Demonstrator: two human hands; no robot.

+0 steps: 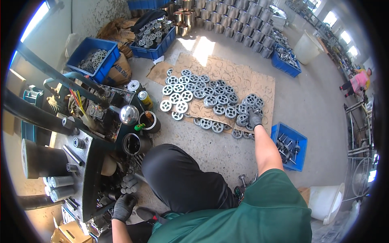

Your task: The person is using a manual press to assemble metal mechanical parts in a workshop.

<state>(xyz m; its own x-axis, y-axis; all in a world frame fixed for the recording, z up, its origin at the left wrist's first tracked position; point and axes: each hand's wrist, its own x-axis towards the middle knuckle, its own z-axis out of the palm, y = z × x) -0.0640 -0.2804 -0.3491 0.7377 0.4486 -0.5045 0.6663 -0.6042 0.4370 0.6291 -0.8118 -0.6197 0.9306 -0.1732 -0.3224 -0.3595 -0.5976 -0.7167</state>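
Note:
Ahead and to the right, my right hand [255,118], in a dark grey glove, reaches down to the near right part of a spread of spoked metal wheels [222,99]. Its fingers close on a spoked metal wheel [250,99] there, partly hidden by the glove. The wheels lie in rows and low stacks on flattened cardboard [262,81]. At the lower left, my left hand [124,207], gloved too, is curled beside the machine's base. Several short metal cylinders [129,184] lie just beyond it. What its fingers hold, if anything, is hidden.
A black machine table [87,168] with bars stands at my left. Blue bins of metal parts stand at the right [302,156], far right [299,72] and far left [73,60]. Shiny metal cans [243,17] are stacked at the back. Another person [358,79] is far right.

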